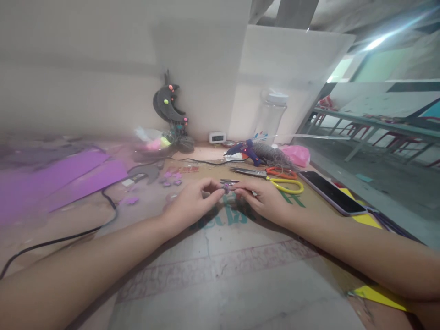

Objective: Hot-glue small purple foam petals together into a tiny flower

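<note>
My left hand (195, 201) and my right hand (263, 199) meet over the middle of the table, fingertips pinched close together. Between them is a small purple and grey piece (226, 188), too small and blurred to make out fully. Both hands' fingers are closed at it. Just beyond the fingertips lie small-bladed scissors (227, 181), partly hidden. Several small purple flower-shaped cutouts (172, 178) lie to the left of my left hand, and another purple cutout (132, 200) sits nearer the cable. Scissors with orange handles (282, 172) and a yellow handle (288, 186) rest behind my right hand.
A blue glue gun (245, 150) lies at the back beside grey yarn (271, 153) and a clear bottle (270, 117). A phone (332, 192) is at right, purple sheets (85, 178) at left. A black cable (68, 236) crosses the left side. A dark moon-shaped ornament (167, 103) stands behind.
</note>
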Demonstrator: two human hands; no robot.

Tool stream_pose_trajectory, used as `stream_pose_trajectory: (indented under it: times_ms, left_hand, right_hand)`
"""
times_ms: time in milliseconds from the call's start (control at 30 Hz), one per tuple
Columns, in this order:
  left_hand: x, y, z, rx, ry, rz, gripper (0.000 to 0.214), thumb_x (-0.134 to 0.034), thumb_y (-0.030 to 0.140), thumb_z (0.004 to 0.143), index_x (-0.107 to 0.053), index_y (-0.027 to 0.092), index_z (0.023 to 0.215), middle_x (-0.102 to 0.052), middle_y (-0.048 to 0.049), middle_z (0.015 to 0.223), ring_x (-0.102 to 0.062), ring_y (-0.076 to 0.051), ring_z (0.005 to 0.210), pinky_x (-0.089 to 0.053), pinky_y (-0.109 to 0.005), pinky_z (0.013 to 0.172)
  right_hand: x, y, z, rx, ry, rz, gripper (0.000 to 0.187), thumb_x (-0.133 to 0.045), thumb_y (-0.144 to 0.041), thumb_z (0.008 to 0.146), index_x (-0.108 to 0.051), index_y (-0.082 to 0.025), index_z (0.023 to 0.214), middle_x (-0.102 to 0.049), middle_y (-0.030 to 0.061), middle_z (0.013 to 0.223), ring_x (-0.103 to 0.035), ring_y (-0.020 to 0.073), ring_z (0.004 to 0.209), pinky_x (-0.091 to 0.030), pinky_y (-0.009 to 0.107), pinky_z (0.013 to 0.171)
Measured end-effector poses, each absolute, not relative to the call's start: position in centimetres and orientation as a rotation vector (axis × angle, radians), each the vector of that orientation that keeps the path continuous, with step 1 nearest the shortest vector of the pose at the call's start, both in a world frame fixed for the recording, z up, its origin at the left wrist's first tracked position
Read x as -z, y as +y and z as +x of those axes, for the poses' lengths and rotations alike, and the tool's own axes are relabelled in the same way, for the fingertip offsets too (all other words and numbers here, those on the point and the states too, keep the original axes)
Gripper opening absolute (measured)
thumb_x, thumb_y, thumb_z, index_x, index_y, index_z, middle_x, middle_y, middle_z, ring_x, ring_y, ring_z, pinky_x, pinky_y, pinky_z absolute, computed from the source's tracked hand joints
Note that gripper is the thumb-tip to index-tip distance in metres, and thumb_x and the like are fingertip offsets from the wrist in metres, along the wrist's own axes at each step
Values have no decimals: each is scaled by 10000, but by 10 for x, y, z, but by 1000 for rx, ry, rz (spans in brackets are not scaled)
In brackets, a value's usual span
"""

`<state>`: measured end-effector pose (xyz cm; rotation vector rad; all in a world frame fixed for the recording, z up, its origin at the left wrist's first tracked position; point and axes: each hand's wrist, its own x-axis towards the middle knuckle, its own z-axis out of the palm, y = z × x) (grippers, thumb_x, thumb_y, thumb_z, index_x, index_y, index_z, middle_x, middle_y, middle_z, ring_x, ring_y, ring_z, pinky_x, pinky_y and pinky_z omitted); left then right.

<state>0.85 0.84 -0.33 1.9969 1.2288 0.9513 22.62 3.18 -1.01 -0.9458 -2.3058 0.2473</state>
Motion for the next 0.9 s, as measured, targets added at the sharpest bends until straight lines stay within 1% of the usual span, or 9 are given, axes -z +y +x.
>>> stream_pose_trajectory:
  times_ms: [67,200,267,400,500,700,800,900]
  left_hand:
    - [3,9,9,-952,1220,1997,214,-525,374,857,-630,188,850,-665,-3,795,-600,-162,744,-458,-261,698]
    - [4,10,9,-966,1208,1996,205,-530,364,858,-611,181,816,-651,0,786,-590,-150,734,-449,-251,690]
    - [5,11,9,-971,1200,1989,202,-529,361,860,-610,180,819,-651,-2,788,-591,-149,737,-448,-249,691]
    - [7,11,9,-974,1175,1984,214,-515,365,869,-621,180,853,-661,-8,813,-598,-152,759,-446,-252,702]
    - [8,11,8,-969,1175,1984,224,-512,371,872,-616,173,850,-652,-7,792,-592,-150,742,-439,-250,684]
    - [10,13,8,-979,1167,1987,231,-508,372,872,-613,168,847,-650,-7,802,-587,-146,744,-439,-244,684]
    - [11,14,8,-982,1183,2002,229,-513,372,863,-611,167,835,-650,-7,798,-592,-152,749,-446,-248,689]
    - [10,14,9,-978,1180,1998,225,-514,371,860,-607,168,838,-648,-9,799,-597,-157,754,-452,-249,687]
  right_hand:
    - [10,31,225,-288,-2291,-970,280,-450,-355,939,-674,-227,1047,-714,61,1003,-646,203,892,-474,321,786]
    - [10,31,223,-382,-2247,-1055,312,-475,-395,924,-607,-199,1127,-698,53,866,-620,173,729,-468,296,670]
    - [11,32,222,-392,-2249,-1050,308,-483,-397,920,-592,-194,1124,-683,44,829,-599,160,691,-454,283,642]
    - [12,32,220,-386,-2245,-1040,293,-474,-395,926,-586,-186,1096,-684,52,866,-598,158,710,-444,283,645]
    - [11,32,219,-410,-2238,-1042,306,-461,-407,932,-578,-178,1096,-690,62,895,-607,162,736,-445,284,650]
    - [11,33,219,-422,-2231,-1027,298,-467,-403,929,-577,-181,1094,-668,38,809,-587,148,685,-439,269,628]
    - [12,34,220,-410,-2204,-1037,268,-510,-376,906,-577,-187,1085,-647,20,769,-565,136,648,-427,256,604]
    - [13,34,221,-441,-2178,-1043,267,-590,-328,854,-557,-197,1084,-646,4,778,-524,115,599,-411,240,569]
